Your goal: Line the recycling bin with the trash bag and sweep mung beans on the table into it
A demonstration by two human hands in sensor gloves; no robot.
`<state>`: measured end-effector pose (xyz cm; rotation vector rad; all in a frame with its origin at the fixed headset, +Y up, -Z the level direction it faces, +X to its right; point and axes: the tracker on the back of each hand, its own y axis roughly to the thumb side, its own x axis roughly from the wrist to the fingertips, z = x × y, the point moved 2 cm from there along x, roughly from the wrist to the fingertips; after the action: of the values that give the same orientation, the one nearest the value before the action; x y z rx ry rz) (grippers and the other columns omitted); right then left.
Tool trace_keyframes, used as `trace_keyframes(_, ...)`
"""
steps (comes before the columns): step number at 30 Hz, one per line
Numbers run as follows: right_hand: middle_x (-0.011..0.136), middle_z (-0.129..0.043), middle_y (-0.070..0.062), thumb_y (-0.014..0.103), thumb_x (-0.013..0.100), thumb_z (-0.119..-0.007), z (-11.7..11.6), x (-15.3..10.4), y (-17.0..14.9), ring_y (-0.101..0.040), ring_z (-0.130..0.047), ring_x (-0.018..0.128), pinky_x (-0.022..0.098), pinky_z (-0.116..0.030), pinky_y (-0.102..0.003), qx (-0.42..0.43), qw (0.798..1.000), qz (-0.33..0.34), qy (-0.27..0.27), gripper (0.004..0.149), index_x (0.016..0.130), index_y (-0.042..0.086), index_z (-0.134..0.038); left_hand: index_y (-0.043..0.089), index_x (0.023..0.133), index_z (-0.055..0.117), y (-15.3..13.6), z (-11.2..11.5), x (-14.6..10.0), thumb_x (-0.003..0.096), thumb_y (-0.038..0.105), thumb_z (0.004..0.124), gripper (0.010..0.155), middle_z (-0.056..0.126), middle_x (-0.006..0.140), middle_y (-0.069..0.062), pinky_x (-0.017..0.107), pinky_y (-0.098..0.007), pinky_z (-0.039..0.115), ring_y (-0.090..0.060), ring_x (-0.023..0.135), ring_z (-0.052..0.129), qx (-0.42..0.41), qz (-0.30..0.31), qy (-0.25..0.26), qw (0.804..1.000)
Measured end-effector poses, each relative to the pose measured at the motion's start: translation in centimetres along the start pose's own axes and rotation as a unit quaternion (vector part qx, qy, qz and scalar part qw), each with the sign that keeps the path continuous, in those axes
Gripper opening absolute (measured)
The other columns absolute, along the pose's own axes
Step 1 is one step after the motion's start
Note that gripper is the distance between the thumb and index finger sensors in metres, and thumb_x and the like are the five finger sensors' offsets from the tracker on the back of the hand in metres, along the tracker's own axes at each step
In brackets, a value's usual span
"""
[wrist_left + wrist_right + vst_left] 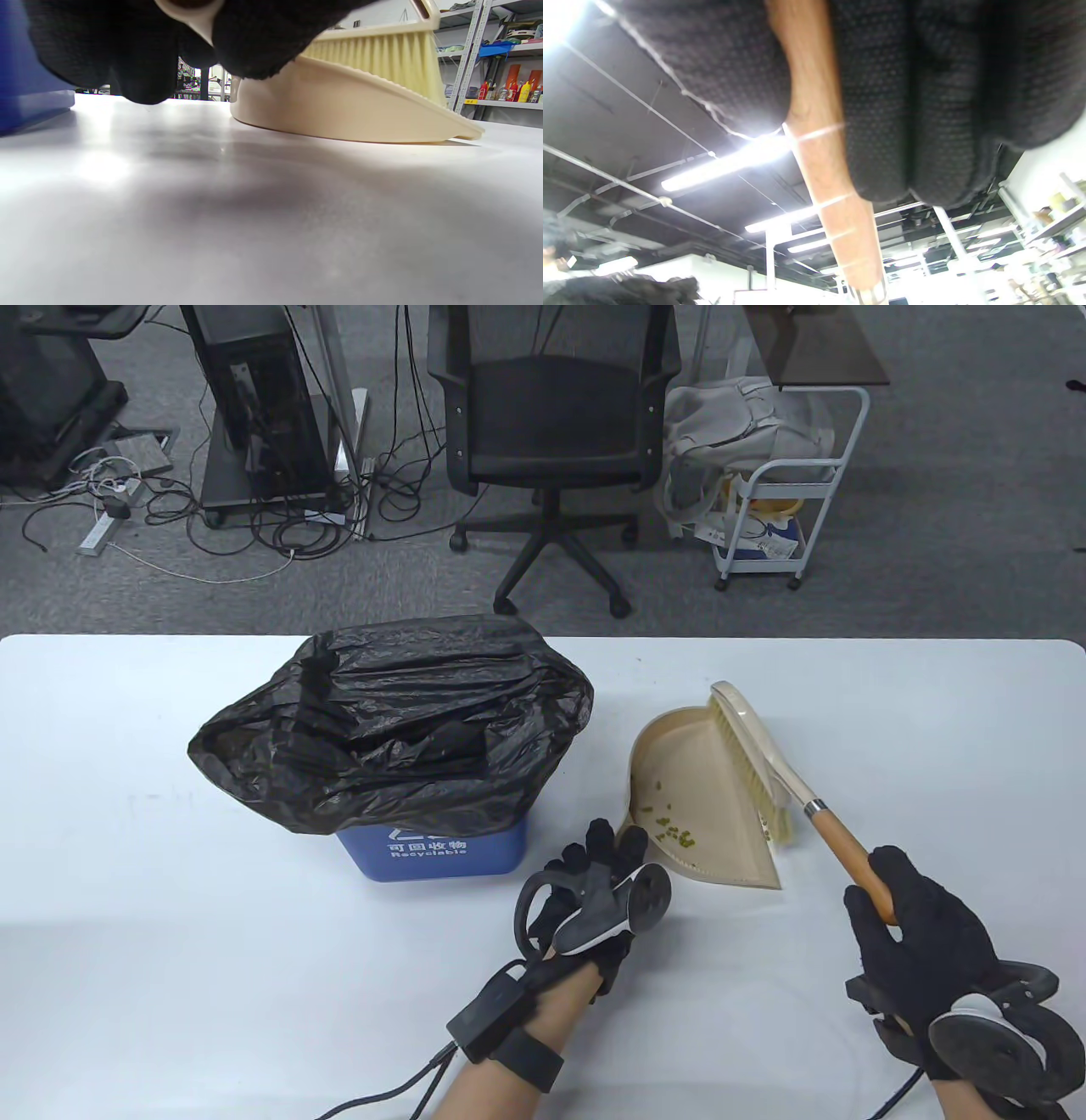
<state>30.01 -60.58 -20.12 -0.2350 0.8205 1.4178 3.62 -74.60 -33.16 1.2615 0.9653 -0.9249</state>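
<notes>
Right hand (920, 937) wraps brush (768, 763) wooden handle, left hand (585, 891) grips beige dustpan (704, 780) handle, green mung beans (674, 830) inside pan, blue bin (433, 848) labelled "Recyclable" left, crumpled black bag (390, 721) over rim.

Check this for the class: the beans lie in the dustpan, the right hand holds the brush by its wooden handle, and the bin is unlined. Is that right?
One slip: the bin is lined; the table view shows a black bag draped over its rim. The rest stands: the beans lie in the dustpan, and the right hand holds the brush by its wooden handle.
</notes>
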Motion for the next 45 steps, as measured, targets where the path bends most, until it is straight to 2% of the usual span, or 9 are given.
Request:
trace_keyframes(3,0.055,-0.106,-0.029,0.031,0.043,-0.091,-0.8,-0.1,-0.4,-0.047,-0.111,0.045,0.035,-0.090,-0.060,-0.009,1.000,-0.005,0.017,0.056,0.080,-0.011,-0.090,0.013,0.111,0.058,0.2,-0.2,0.1,0.0485,0.004,0.082,0.068,0.063,0.114,-0.035,0.058,-0.078,0.076,-0.069,0.087,0.085,0.010,-0.001,-0.007,1.000)
trace_keyframes(7,0.055,-0.106,-0.029,0.031,0.043,-0.091,-1.2,0.0,-0.4,-0.047,-0.111,0.045,0.034,-0.090,-0.060,0.055,0.998,-0.026,0.033,0.056,0.080,-0.011,-0.090,0.013,0.111,0.058,0.3,0.0,0.1,0.0479,0.004,0.082,0.069,0.064,0.114,-0.034,0.058,-0.079,0.076,-0.068,0.087,0.085,0.021,-0.002,-0.003,1.000)
trace_keyframes(14,0.054,-0.107,-0.028,0.032,0.043,-0.090,-0.3,0.0,0.4,-0.046,-0.111,0.045,0.034,-0.091,-0.060,0.149,0.989,-0.018,0.018,0.056,0.080,-0.011,-0.091,0.014,0.111,0.058,0.2,0.0,0.1,0.0481,0.004,0.082,0.068,0.064,0.114,-0.034,0.057,-0.078,0.077,-0.068,0.086,0.086,0.015,-0.003,-0.005,1.000)
trace_keyframes(20,0.055,-0.106,-0.028,0.032,0.043,-0.090,0.3,-0.1,0.3,-0.046,-0.111,0.045,0.035,-0.091,-0.059,0.075,0.997,0.006,-0.006,0.056,0.080,-0.010,-0.091,0.015,0.111,0.059,-0.2,0.0,0.0,0.0479,0.006,0.084,0.068,0.065,0.113,-0.035,0.058,-0.077,0.077,-0.066,0.086,0.087,-0.005,0.002,-0.003,1.000)
trace_keyframes(25,0.055,-0.106,-0.028,0.032,0.043,-0.091,-0.2,-0.1,-0.7,-0.046,-0.111,0.045,0.035,-0.091,-0.059,0.040,0.999,-0.002,0.006,0.056,0.080,-0.010,-0.091,0.020,0.112,0.055,-0.5,0.1,-0.2,0.0488,0.014,0.085,0.071,0.062,0.113,-0.035,0.060,-0.074,0.074,-0.062,0.091,0.083,-0.022,0.016,-0.003,1.000)
trace_keyframes(29,0.054,-0.106,-0.028,0.032,0.043,-0.091,-0.1,-0.2,-0.5,-0.046,-0.111,0.045,0.034,-0.091,-0.059,0.088,0.996,-0.007,0.013,0.056,0.080,-0.010,-0.091,0.025,0.116,0.048,-0.8,-0.5,-0.4,0.0482,0.035,0.090,0.080,0.053,0.117,-0.034,0.063,-0.077,0.069,-0.069,0.095,0.070,-0.051,0.013,0.016,0.998)
trace_keyframes(34,0.053,-0.107,-0.028,0.032,0.043,-0.091,0.1,-0.2,0.3,-0.046,-0.112,0.044,0.034,-0.091,-0.059,0.168,0.985,-0.017,0.020,0.056,0.079,-0.010,-0.091,0.021,0.118,0.041,-0.8,-0.1,-0.2,0.0482,0.043,0.088,0.087,0.042,0.119,-0.037,0.064,-0.079,0.062,-0.076,0.097,0.053,-0.057,0.012,-0.003,0.998)
trace_keyframes(39,0.054,-0.107,-0.028,0.032,0.043,-0.090,1.2,-0.2,0.4,-0.046,-0.111,0.044,0.034,-0.091,-0.059,0.128,0.992,-0.009,-0.011,0.056,0.079,-0.010,-0.091,0.022,0.118,0.038,-0.8,0.4,0.0,0.0489,0.043,0.086,0.087,0.039,0.119,-0.037,0.065,-0.079,0.060,-0.077,0.097,0.049,-0.056,0.008,-0.008,0.998)
trace_keyframes(45,0.054,-0.106,-0.028,0.032,0.044,-0.090,1.4,-0.1,0.0,-0.046,-0.111,0.045,0.034,-0.091,-0.059,-0.004,1.000,-0.007,-0.029,0.056,0.080,-0.010,-0.091,0.021,0.118,0.036,-0.6,0.5,0.1,0.0490,0.045,0.086,0.088,0.040,0.119,-0.037,0.066,-0.079,0.060,-0.076,0.098,0.049,-0.031,-0.002,-0.002,1.000)
